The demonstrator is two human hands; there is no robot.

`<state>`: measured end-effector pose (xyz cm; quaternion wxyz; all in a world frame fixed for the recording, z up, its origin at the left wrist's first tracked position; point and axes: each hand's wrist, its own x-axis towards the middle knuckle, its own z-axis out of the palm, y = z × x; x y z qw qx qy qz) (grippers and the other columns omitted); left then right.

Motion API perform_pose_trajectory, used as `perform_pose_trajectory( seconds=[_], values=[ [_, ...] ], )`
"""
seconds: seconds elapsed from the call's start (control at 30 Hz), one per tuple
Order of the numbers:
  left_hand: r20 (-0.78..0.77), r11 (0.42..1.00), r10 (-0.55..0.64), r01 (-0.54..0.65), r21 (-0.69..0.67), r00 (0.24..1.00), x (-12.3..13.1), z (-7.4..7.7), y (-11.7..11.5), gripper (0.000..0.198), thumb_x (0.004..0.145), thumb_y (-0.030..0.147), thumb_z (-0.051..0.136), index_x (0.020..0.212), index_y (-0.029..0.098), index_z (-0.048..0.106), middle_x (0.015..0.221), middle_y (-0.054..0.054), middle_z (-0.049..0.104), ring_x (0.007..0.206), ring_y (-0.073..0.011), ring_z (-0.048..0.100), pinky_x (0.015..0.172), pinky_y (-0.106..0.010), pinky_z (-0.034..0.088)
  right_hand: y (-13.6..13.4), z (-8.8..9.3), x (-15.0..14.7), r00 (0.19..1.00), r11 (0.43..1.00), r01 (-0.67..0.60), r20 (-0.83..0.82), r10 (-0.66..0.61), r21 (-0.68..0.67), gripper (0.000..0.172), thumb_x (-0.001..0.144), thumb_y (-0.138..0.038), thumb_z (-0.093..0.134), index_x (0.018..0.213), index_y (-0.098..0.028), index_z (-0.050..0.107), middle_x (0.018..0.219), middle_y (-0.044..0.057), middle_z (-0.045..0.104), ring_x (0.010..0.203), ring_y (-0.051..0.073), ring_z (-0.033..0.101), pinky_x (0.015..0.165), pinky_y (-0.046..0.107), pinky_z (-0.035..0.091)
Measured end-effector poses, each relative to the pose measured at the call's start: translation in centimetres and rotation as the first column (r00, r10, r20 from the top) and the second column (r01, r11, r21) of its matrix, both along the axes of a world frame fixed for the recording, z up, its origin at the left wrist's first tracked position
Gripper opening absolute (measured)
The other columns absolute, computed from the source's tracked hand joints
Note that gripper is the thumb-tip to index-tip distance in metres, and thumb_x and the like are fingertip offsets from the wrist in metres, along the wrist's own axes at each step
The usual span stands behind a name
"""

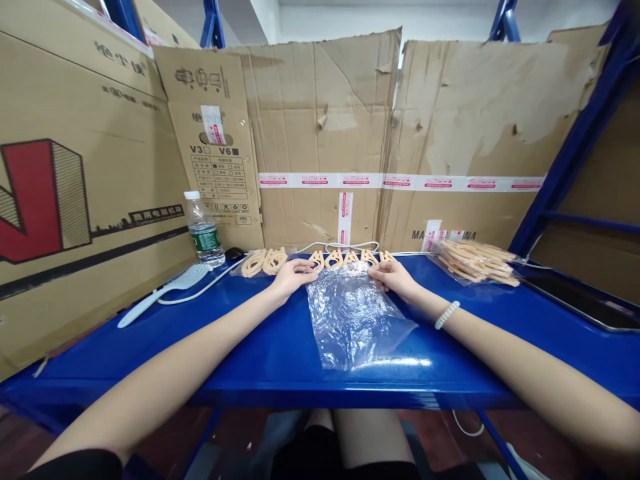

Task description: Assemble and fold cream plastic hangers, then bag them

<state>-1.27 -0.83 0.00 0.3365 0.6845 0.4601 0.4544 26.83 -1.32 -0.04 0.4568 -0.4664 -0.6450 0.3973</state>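
Hands: two, bare, set apart on my feed. Left hand (291, 279) and right hand (397, 277), fingertips at opposite far corners of the clear plastic bag (355, 320); whether they pinch the film I cannot tell.
Bag: one, lying flat and crinkled mid-worktop.
Peach plastic hangers (334, 259): a row of five at the bag's far edge, between the hands.
Bracelet (447, 315): pale, beaded, right wrist.
Worktop (450, 360): glossy blue, catching light at its near edge.
To my left: more hangers (263, 262), light-blue hairbrush (186, 277), upright water bottle (205, 233).
To my right: bagged hanger stack (475, 261), dark flat device (583, 300).
Surround: printed carton (100, 167), taped cardboard panels (320, 133), blue metal frame (565, 153).
Room: pale wall (340, 20), reddish floor (240, 440).
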Motion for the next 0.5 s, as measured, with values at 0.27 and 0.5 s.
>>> perform_pose_trajectory(
  seconds=[0.27, 0.5],
  values=[
    [-0.223, 0.895, 0.01, 0.09, 0.438, 0.975, 2.0, 2.6, -4.7, 0.018, 0.086, 0.023, 0.057, 0.104, 0.02, 0.061, 0.112, -0.007, 0.062, 0.116, -0.0258, 0.051, 0.106, -0.048, 0.036, -0.6, 0.6, 0.8, 0.947, 0.919, 0.114, 0.24, -0.216, 0.378, 0.032, 0.088, -0.039, 0.051, 0.106, -0.017, 0.064, 0.105, 0.012, 0.068, 0.091, 0.023, 0.063, 0.08, 0.039, 0.051],
    [-0.513, 0.789, -0.193, 0.443, 0.426, 0.836, 4.1, 2.6, -9.4, 0.034, 0.078, 0.028, 0.065, 0.11, 0.022, 0.056, 0.117, -0.008, 0.062, 0.112, -0.0269, 0.055, 0.1, -0.043, 0.041, 1.1, 2.7, 3.3, 0.732, 0.853, -0.167, 0.642, -0.228, 0.494, 0.04, 0.09, -0.017, 0.047, 0.129, -0.018, 0.057, 0.123, 0.014, 0.062, 0.118, 0.029, 0.051, 0.104, 0.047, 0.037]
  ],
)
